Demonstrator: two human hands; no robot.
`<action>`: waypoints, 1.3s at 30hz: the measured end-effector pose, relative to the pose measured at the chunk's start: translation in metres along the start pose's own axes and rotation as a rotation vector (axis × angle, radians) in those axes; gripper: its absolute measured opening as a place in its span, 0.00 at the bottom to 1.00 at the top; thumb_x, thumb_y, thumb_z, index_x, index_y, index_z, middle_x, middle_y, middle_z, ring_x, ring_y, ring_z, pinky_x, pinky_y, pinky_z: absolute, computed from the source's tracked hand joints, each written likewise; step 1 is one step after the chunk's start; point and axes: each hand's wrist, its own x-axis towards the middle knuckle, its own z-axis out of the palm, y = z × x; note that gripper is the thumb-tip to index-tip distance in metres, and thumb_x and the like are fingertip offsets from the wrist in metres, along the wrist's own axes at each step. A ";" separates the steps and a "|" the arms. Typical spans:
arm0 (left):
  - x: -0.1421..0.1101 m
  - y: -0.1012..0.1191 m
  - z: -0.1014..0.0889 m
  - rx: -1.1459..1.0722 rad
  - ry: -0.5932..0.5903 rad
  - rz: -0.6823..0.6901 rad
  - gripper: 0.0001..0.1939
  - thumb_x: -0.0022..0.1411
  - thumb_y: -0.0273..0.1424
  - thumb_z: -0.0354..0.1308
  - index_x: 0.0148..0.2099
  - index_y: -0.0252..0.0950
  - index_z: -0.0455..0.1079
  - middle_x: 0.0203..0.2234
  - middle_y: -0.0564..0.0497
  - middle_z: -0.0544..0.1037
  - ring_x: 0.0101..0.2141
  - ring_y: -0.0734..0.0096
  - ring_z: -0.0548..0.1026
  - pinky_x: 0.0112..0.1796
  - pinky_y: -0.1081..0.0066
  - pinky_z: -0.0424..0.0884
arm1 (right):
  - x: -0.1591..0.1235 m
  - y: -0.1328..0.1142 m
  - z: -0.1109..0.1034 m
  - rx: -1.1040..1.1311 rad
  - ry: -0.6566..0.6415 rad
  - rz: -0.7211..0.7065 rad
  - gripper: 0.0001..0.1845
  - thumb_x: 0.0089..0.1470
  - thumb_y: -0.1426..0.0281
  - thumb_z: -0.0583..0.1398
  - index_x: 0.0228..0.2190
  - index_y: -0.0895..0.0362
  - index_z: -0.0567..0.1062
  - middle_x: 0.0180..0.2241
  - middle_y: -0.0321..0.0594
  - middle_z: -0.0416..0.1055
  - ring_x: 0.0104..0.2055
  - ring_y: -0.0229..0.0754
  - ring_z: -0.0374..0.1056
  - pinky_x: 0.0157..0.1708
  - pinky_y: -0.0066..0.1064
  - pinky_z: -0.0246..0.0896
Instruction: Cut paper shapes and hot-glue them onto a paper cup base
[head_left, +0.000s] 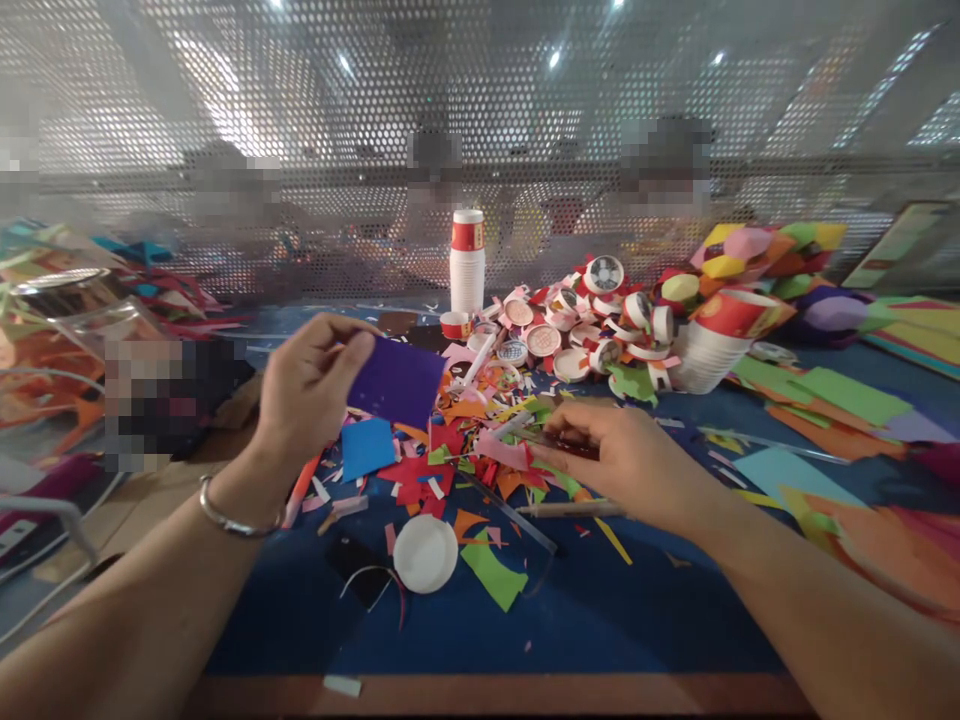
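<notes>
My left hand pinches a small dark purple sheet of paper between thumb and fingers and holds it up over the scraps. My right hand is low over the right side of the scrap pile, its fingers curled together. Something dark shows beneath those fingers, but I cannot make out what it is. Just left of the fingertips lies a pink paper scrap. A blue paper piece rests below the purple sheet. Nearer to me, a round white paper piece lies beside a green scrap.
Behind the scraps stands a tall stack of paper cups. Another cup stack leans at the right, by a heap of cut cup pieces. Coloured paper sheets spread at far right. A perforated metal screen rises behind.
</notes>
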 end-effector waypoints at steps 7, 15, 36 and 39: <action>-0.026 0.033 0.029 -0.175 -0.284 0.102 0.08 0.69 0.38 0.55 0.43 0.40 0.71 0.27 0.54 0.72 0.24 0.75 0.67 0.23 0.73 0.63 | 0.001 -0.007 0.008 0.325 0.040 -0.009 0.17 0.60 0.55 0.62 0.34 0.57 0.75 0.28 0.36 0.72 0.28 0.36 0.64 0.27 0.30 0.58; -0.032 0.036 0.044 -0.587 -0.453 -0.078 0.14 0.66 0.40 0.61 0.48 0.37 0.69 0.35 0.52 0.77 0.32 0.74 0.75 0.30 0.75 0.72 | 0.004 -0.004 0.018 0.547 -0.001 -0.074 0.14 0.60 0.60 0.63 0.30 0.57 0.74 0.26 0.33 0.67 0.26 0.33 0.62 0.27 0.27 0.56; -0.030 0.027 0.026 -0.521 -0.589 -0.238 0.15 0.64 0.41 0.63 0.40 0.33 0.73 0.27 0.50 0.81 0.23 0.78 0.72 0.24 0.78 0.68 | 0.001 0.003 0.012 0.651 0.105 -0.041 0.19 0.62 0.53 0.60 0.29 0.56 0.74 0.21 0.29 0.55 0.21 0.32 0.46 0.19 0.30 0.38; -0.032 0.028 0.027 -0.499 -0.589 -0.237 0.14 0.65 0.41 0.62 0.41 0.33 0.74 0.27 0.50 0.81 0.24 0.77 0.73 0.24 0.78 0.68 | 0.002 -0.001 0.012 0.666 0.075 -0.055 0.19 0.60 0.54 0.63 0.28 0.56 0.74 0.21 0.28 0.54 0.21 0.31 0.45 0.19 0.30 0.38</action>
